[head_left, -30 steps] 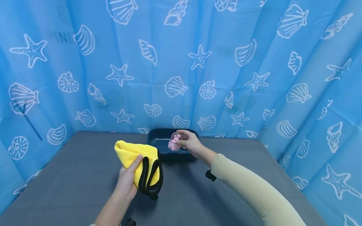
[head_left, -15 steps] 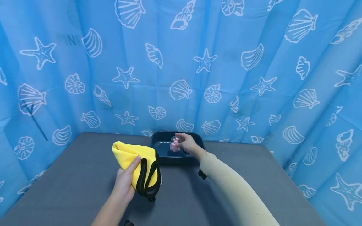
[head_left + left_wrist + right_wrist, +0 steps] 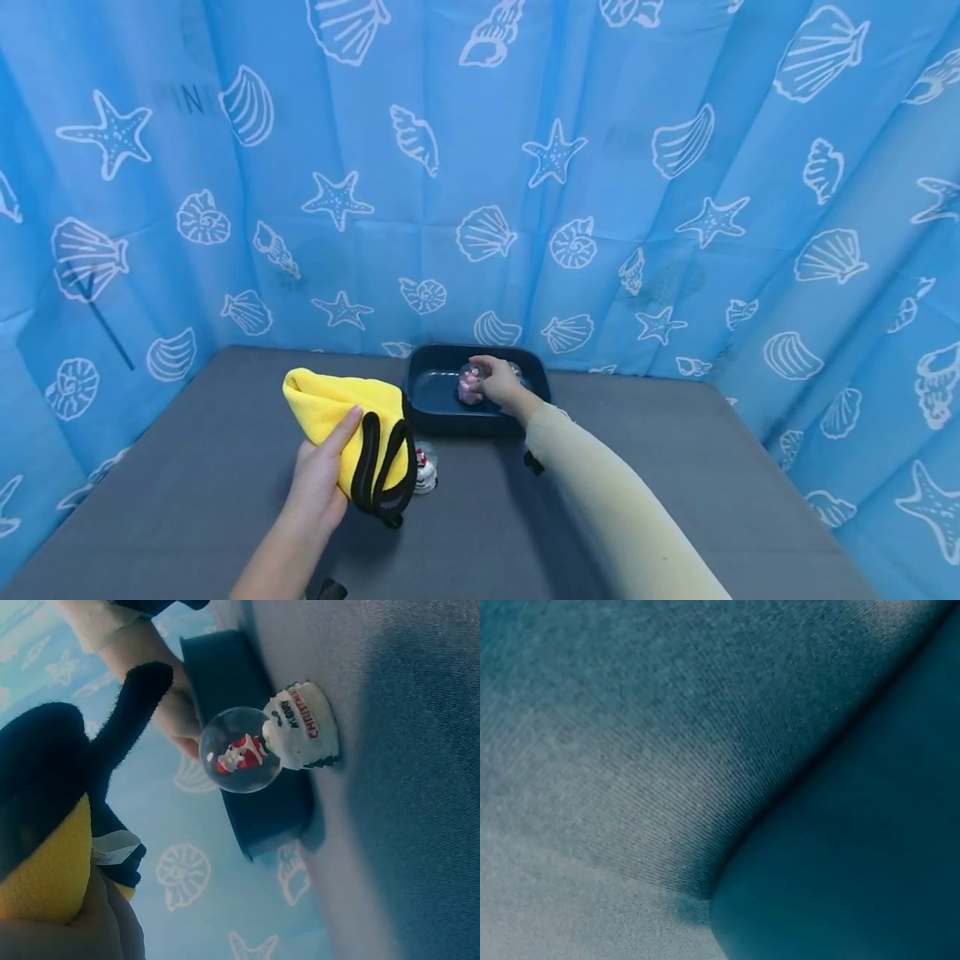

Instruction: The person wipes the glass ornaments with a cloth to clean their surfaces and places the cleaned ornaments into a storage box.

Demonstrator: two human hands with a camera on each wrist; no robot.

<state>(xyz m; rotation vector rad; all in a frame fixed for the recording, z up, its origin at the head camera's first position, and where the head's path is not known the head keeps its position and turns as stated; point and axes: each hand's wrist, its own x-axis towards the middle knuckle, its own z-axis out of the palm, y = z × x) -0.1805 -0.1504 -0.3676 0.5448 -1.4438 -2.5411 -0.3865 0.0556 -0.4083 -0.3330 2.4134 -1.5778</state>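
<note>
My left hand (image 3: 321,482) grips a folded yellow cloth (image 3: 341,408) with black edging, thumb on top, above the table. Inside the dark blue bin (image 3: 431,423), my right hand (image 3: 502,385) holds a small pink snow globe (image 3: 470,385) by its clear dome. A second clear globe (image 3: 517,370) shows partly behind that hand. On the table just in front of the bin stands a white-based snow globe (image 3: 425,471), partly hidden by the cloth. The left wrist view shows this Christmas snow globe (image 3: 304,724) upright, with a red-and-white figure inside its dome.
A grey cloth-covered table (image 3: 637,467) lies under everything. Behind it and at both sides hangs a blue curtain (image 3: 420,192) with white shell prints. The right wrist view shows only table cloth and the outer wall of the bin (image 3: 855,877).
My right hand has lowered the pink snow globe into the bin. The left hand and cloth have shifted slightly left, uncovering the white-based snow globe. The head view has turned a little.
</note>
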